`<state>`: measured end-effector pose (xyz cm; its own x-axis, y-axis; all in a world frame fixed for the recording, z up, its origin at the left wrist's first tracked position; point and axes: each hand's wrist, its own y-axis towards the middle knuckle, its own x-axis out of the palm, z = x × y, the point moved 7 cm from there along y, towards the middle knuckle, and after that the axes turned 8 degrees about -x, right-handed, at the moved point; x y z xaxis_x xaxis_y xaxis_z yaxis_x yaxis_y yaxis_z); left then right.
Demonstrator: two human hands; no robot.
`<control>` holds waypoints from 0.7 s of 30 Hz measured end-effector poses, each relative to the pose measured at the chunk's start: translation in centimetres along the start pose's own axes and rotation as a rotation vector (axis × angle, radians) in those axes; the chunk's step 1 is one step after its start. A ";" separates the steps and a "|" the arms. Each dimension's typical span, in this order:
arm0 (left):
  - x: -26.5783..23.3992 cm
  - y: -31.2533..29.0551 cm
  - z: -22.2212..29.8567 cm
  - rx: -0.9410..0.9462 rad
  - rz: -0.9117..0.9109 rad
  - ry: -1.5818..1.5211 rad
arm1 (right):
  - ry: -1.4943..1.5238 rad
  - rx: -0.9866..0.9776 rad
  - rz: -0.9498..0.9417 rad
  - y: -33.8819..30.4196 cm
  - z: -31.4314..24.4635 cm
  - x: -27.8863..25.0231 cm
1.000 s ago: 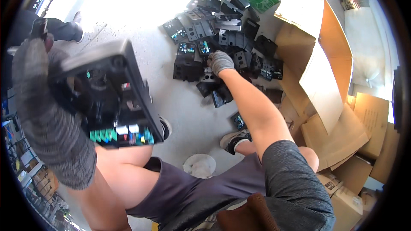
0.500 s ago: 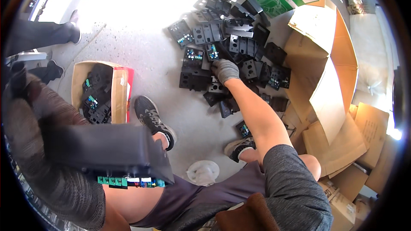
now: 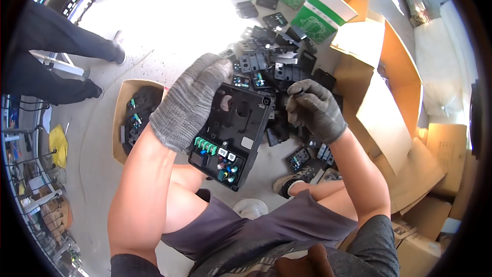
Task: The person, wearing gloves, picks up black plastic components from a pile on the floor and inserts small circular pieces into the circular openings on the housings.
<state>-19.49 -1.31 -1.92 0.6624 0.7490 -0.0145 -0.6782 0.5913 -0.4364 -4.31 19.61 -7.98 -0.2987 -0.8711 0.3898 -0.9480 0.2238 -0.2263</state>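
One rectangular, open-faced black plastic housing sits in mid-air before the seated person, above the grey floor, its hollow side turned up toward their eyes. From where I stand, the left hand, in a grey knitted glove, has its fingers clamped over the left edge of the housing, with the thumb hidden from me. At the near end of the hollow runs a row of green terminal connectors, with small white sockets and other parts beside it. The right hand, gloved alike, hangs just beside the housing, apart from it; its fingers are curled inward, and I cannot tell whether they pinch something small and dark. Beyond lies a heap of black plastic parts on the floor, and an open cardboard box holding more black parts stands past the left forearm. To handle the piece well, I would grip the plastic wall firmly, away from the connectors, tilt the hollow to the light, and bring the right hand under the free edge, since a one-sided hold could let it twist. Knitted gloves may snag on those small parts, so a light touch seems wise there.
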 end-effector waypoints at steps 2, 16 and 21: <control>2.3 -0.7 0.3 0.106 -0.137 -0.025 | 0.005 -0.072 -0.011 -2.5 -2.2 0.8; 11.2 -2.6 0.9 0.439 -0.028 0.592 | -0.611 0.033 -0.011 -8.9 -3.7 2.9; 8.7 -1.2 1.7 0.282 0.145 0.338 | -0.345 0.086 0.102 -9.4 -1.8 0.2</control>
<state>-13.46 5.00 -0.04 0.5892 0.7181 -0.3704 -0.8006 0.5808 -0.1474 4.33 18.12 -4.15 -0.3223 -0.9458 0.0404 -0.8983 0.2921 -0.3284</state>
